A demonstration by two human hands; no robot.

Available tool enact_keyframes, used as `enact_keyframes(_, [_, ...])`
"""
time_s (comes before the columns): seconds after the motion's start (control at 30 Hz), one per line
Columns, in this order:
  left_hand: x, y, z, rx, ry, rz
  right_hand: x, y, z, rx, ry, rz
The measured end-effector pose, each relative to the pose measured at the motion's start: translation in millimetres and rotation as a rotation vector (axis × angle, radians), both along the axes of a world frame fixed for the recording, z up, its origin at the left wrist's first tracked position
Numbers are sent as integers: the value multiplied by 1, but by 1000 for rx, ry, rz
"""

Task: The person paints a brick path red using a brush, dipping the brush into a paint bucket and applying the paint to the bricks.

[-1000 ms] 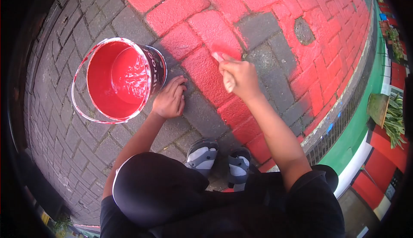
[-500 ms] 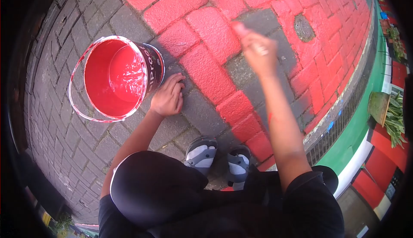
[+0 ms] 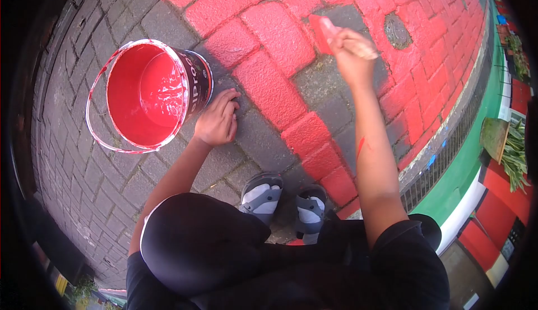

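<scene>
My right hand (image 3: pixel 354 52) is closed around a paintbrush (image 3: pixel 321 29) whose bristles are coated in red paint. The brush is over the border between a red paver and a bare grey one. A red streak marks my right forearm. On the grey pavers, my left hand (image 3: pixel 216 120) rests palm down with its fingers stretched out, holding nothing. Just left of that hand stands an open paint bucket (image 3: pixel 196 80), dark outside with pale lettering. Red paint (image 3: pixel 159 88) coats its inner wall and lies inside, and its wire handle (image 3: pixel 92 122) hangs down on the left.
Red-painted pavers (image 3: pixel 277 35) spread across the top and right around a small round cover (image 3: pixel 397 31). Unpainted grey pavers (image 3: pixel 73 119) lie left. My sandalled feet (image 3: pixel 262 195) are below. A drain grate (image 3: pixel 434 170), green strip (image 3: pixel 465 181) and potted plant (image 3: pixel 493 139) line the right.
My right hand has moved a little to the right with the paintbrush, and the brush's broad side now shows. My left hand stays on the pavers beside the bucket.
</scene>
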State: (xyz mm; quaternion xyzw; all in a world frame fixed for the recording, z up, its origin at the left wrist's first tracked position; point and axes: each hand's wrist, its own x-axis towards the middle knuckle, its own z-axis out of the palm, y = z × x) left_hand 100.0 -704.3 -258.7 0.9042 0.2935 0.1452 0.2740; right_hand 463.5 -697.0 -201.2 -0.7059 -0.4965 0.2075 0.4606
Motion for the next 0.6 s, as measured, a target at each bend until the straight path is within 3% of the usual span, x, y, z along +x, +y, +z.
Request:
enact_keyframes(0.03, [0, 0, 0, 0, -1, -3, -17, -1, 7, 154, -103, 30])
enact_keyframes(0.07, [1, 0, 0, 12, -5, -5, -32, -11, 19, -40, -215, 96])
enact_keyframes(0.13, [2, 1, 2, 28, -11, -7, -61, -24, 7, 49, -402, 293])
enact_keyframes(0.17, [3, 2, 3, 36, -6, -13, -69, -30, 9, -26, -327, 377])
enact_keyframes(0.23, [1, 1, 3, 35, 6, -14, -78, -31, 12, 91, -58, 323])
enact_keyframes(0.33, [1, 2, 1, 33, -3, -5, -51, -21, 20, -168, 279, 155])
enact_keyframes(0.37, [1, 3, 0, 45, -16, -13, -37, -13, 14, -151, 315, 91])
enact_keyframes(0.4, [0, 1, -1, 50, -27, -22, -15, -4, 11, -311, 372, 38])
enact_keyframes(0.5, [-1, 1, -3, 51, -25, -22, 18, 0, -4, -203, 358, 21])
enact_keyframes(0.6, [-1, -1, -3, 36, -28, -19, 3, -5, 11, -141, 448, 181])
